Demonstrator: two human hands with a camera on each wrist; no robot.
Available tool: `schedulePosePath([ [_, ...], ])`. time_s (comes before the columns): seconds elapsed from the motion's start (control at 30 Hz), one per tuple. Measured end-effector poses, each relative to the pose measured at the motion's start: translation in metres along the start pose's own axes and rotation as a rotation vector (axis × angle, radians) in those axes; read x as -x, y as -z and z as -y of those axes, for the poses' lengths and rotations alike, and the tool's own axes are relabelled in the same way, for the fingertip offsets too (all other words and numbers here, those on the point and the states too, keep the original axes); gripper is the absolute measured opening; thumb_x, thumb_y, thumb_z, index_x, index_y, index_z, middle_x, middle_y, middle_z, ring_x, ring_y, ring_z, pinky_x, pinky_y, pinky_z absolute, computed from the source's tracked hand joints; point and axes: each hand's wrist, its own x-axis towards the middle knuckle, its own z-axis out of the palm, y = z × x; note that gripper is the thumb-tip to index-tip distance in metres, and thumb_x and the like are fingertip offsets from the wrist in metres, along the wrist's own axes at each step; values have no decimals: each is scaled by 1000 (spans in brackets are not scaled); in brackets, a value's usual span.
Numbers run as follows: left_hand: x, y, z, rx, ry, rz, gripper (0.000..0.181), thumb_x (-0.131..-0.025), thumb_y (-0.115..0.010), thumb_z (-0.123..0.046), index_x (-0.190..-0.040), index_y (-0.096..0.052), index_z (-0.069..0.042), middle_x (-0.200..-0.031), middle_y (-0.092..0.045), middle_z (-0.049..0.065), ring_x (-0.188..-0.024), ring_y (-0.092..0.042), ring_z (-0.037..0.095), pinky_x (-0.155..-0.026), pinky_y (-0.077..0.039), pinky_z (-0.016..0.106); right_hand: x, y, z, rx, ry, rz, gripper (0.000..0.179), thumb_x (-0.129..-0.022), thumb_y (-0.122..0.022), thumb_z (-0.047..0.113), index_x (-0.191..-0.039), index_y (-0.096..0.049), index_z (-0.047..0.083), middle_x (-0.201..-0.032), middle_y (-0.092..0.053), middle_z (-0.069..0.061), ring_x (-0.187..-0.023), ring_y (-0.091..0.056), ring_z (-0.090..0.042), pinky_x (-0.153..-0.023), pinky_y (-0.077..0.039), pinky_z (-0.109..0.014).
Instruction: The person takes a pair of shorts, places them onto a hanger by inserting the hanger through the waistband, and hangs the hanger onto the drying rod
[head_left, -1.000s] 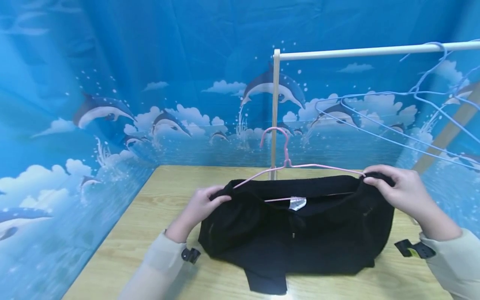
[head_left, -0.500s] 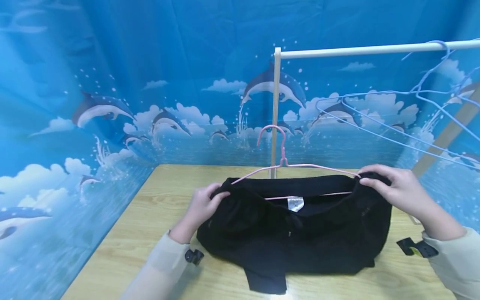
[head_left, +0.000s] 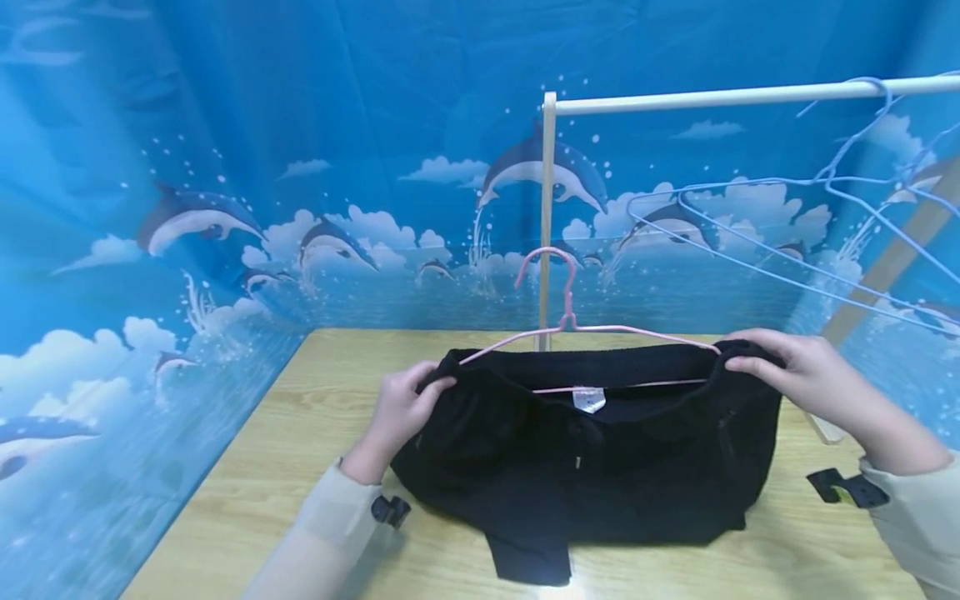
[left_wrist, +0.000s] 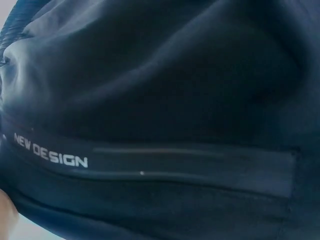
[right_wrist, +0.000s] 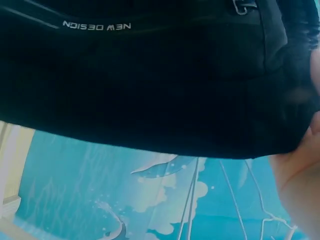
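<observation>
Black pants with an elastic waistband and drawstring are spread over the table, waist opening facing up. A pink hanger sits in the waist opening, its hook sticking up and both shoulder ends hidden in the fabric. My left hand pinches the waistband's left end, thumb in front. At the right end my right hand pinches waistband and hanger tip together. A white label shows inside, near the hanger's bottom bar. Both wrist views are mostly filled by pants fabric with "NEW DESIGN" lettering.
Behind the pants stands a rack with a white rail and wooden post. Blue hangers hang from it at the right. The pants rest on a wooden table; a blue dolphin-print curtain surrounds it.
Both hands keep their grip while the pants and hanger shift slightly left and up in the head view. More of the hanger's bottom bar shows. The view itself has moved a little.
</observation>
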Motion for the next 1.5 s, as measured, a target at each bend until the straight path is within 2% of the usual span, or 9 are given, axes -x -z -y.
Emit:
schedulePosePath([
  [0.1,-1,0,-1,-4,4,1,13,-75,-79,0,-86,-71,1,-79,-73,13,-66,-69,21,-58,-54,28,0,-1,0,-5,-15,28,29,-91,-67,14,-118,-64,3,-91,-69,-11,-56,-39,4,-54,-34,-19],
  [0.2,-2,1,-1,-10,2,-1,14,-75,-79,0,-86,-71,1,-79,-73,13,-66,-69,21,-58,-54,29,1,-4,-1,-35,-22,23,26,-91,-67,13,-115,-66,5,-88,-65,10,-54,-38,2,-54,-33,-19],
  [0.37,-5,1,-3,-12,4,18,16,-76,-79,-3,-90,-72,0,-82,-74,13,-71,-71,22,-61,-57,30,4,-10,-3,-95,-5,-115,17,-90,-68,7,-107,-70,9,-95,-53,40,-71,-52,10,-58,-38,-11],
  [0.67,-12,1,-5,18,9,61,16,-76,-79,-3,-91,-72,0,-84,-74,13,-72,-70,21,-63,-57,29,6,-16,-1,-144,50,-294,16,-86,-69,0,-98,-71,11,-94,-53,44,-74,-51,19,-61,-37,-5],
  [0.87,-17,4,-9,23,61,127,19,-79,-78,-9,-96,-73,-1,-89,-75,12,-76,-71,20,-68,-59,33,6,-16,0,-210,88,-409,24,-83,-70,-7,-96,-73,13,-94,-58,41,-66,-49,13,-57,-34,-7],
  [1.07,-20,7,-8,30,161,141,29,-78,-79,-11,-104,-71,-2,-98,-74,13,-86,-71,25,-76,-59,39,9,-15,-3,-230,30,-470,43,-82,-68,-10,-97,-70,30,-93,-58,42,-64,-48,16,-58,-34,-3],
  [1.27,-17,12,-3,137,325,139,32,-83,-76,-12,-113,-69,-5,-110,-72,13,-100,-68,27,-86,-55,44,12,-13,-5,-218,-45,-472,45,-86,-69,-3,-99,-63,40,-91,-55,43,-72,-50,19,-63,-37,1],
  [1.37,-14,14,0,188,409,150,35,-85,-74,-12,-119,-66,-6,-113,-70,13,-102,-67,27,-87,-54,40,13,-13,-5,-230,-55,-497,46,-85,-70,-2,-99,-62,41,-90,-55,43,-73,-51,21,-64,-37,2],
  [1.5,-10,15,5,198,493,166,39,-85,-73,-10,-121,-63,-2,-106,-71,18,-94,-67,29,-82,-55,34,15,-8,-8,-241,-95,-531,47,-85,-70,-1,-97,-61,44,-89,-56,43,-74,-52,22,-66,-38,3],
])
